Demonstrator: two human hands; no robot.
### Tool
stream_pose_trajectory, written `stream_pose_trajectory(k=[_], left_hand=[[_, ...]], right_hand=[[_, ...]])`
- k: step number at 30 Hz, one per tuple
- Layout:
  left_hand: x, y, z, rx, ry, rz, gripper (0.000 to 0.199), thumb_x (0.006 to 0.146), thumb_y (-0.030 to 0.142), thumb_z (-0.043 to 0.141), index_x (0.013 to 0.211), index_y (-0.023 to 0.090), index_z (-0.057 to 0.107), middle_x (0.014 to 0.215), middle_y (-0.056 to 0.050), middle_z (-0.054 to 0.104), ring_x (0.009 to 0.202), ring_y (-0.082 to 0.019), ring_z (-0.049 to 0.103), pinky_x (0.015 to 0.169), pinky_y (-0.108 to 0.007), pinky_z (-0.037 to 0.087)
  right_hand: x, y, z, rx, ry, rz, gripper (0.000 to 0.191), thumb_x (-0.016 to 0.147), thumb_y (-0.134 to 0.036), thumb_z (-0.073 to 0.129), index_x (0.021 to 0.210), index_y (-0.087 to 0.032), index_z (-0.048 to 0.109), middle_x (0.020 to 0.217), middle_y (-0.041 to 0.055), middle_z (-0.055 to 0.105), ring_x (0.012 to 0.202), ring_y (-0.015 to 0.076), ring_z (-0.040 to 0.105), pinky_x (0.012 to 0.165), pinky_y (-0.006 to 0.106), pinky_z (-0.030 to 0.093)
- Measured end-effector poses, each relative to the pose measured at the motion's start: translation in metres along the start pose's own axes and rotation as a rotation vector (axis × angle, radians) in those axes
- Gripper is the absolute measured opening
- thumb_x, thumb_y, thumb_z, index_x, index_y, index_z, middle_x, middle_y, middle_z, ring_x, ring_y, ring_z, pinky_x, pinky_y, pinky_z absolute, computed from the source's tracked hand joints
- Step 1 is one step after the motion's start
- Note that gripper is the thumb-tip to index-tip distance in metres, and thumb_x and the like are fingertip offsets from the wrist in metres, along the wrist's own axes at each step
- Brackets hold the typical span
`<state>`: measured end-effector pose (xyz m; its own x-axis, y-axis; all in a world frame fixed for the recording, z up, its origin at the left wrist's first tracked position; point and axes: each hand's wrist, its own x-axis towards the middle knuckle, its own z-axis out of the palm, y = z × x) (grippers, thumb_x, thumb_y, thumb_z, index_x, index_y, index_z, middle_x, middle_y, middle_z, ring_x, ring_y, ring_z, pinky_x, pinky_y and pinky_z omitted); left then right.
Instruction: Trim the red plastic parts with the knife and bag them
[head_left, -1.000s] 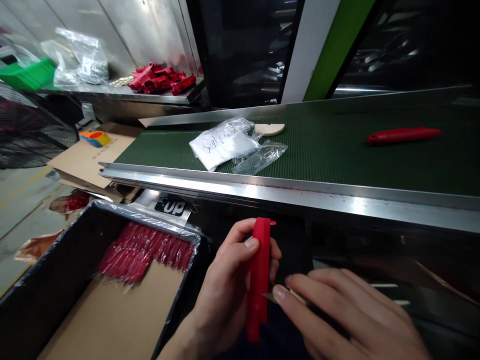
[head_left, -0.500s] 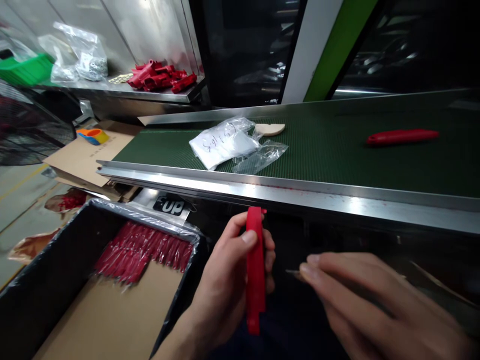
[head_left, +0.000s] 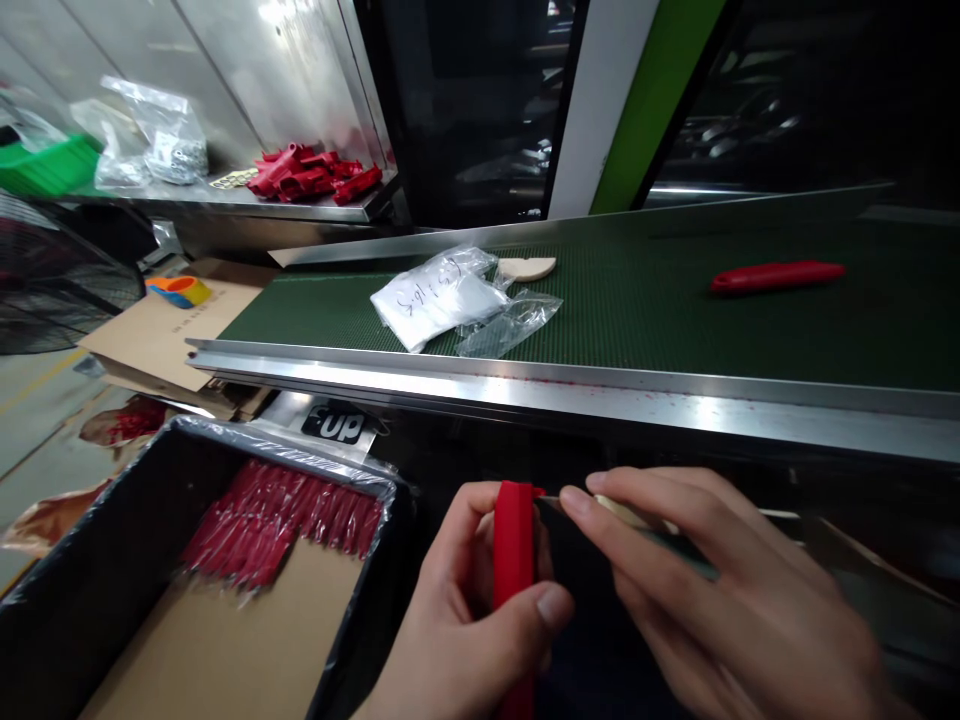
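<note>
Red part (head_left: 514,560) stands upright, clamped in the left hand (head_left: 480,620); right hand (head_left: 720,590) pinches a small blade (head_left: 551,502) against its top.

A single camera sits on the person's head and looks forward and down. It is closest to the two hands at the bottom edge, the left hand (head_left: 480,620) and the right hand (head_left: 720,610), which fill the lower frame. Just beyond them the conveyor belt (head_left: 645,320) runs across the middle. A lined box (head_left: 97,560) shows at lower left, and a steel shelf (head_left: 247,205) lies farther off at upper left. There is no second view to overlap with.
</note>
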<state>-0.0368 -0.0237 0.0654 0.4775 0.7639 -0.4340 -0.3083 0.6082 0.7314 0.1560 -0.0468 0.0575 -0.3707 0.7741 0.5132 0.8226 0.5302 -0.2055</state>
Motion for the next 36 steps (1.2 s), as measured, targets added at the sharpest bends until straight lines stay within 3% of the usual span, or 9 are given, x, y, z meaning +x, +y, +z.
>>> stream_pose_trajectory(k=[7, 12, 22, 36], left_hand=[[0.0, -0.001, 0.002, 0.044, -0.007, 0.042, 0.033, 0.079, 0.031, 0.076, 0.102, 0.023, 0.054, 0.077, 0.003, 0.049, 0.057, -0.005, 0.042, 0.051, -0.015, 0.036], [0.0, -0.002, 0.001, 0.039, -0.011, -0.002, 0.036, 0.078, 0.031, 0.078, 0.103, 0.024, 0.054, 0.079, 0.003, 0.05, 0.057, -0.004, 0.041, 0.051, -0.014, 0.038], [0.004, -0.003, -0.008, -0.221, -0.274, -0.1, 0.028, 0.087, 0.03, 0.066, 0.107, 0.026, 0.048, 0.087, 0.002, 0.05, 0.055, -0.002, 0.044, 0.046, -0.01, 0.039], [0.003, -0.001, -0.007, -0.32, -0.324, -0.116, 0.028, 0.088, 0.028, 0.062, 0.112, 0.025, 0.049, 0.09, 0.0, 0.052, 0.056, -0.003, 0.045, 0.046, -0.01, 0.039]], right_hand=[[0.005, -0.001, -0.001, -0.003, 0.039, 0.002, 0.039, 0.089, -0.007, 0.053, 0.124, -0.02, 0.064, 0.108, 0.0077, 0.065, 0.099, 0.0179, 0.061, 0.079, 0.03, 0.05], [0.007, 0.002, -0.003, -0.015, 0.087, 0.025, 0.033, 0.09, -0.007, 0.052, 0.115, -0.019, 0.068, 0.102, 0.0074, 0.067, 0.094, 0.0178, 0.062, 0.077, 0.03, 0.051], [0.005, -0.003, 0.001, 0.184, 0.121, 0.082, 0.037, 0.086, 0.001, 0.05, 0.116, -0.013, 0.067, 0.108, 0.0089, 0.062, 0.102, 0.0148, 0.059, 0.084, 0.025, 0.052], [0.003, -0.007, 0.007, 0.229, 0.17, 0.068, 0.034, 0.088, 0.0, 0.051, 0.116, -0.011, 0.066, 0.108, 0.0093, 0.062, 0.103, 0.0139, 0.059, 0.086, 0.024, 0.051]])
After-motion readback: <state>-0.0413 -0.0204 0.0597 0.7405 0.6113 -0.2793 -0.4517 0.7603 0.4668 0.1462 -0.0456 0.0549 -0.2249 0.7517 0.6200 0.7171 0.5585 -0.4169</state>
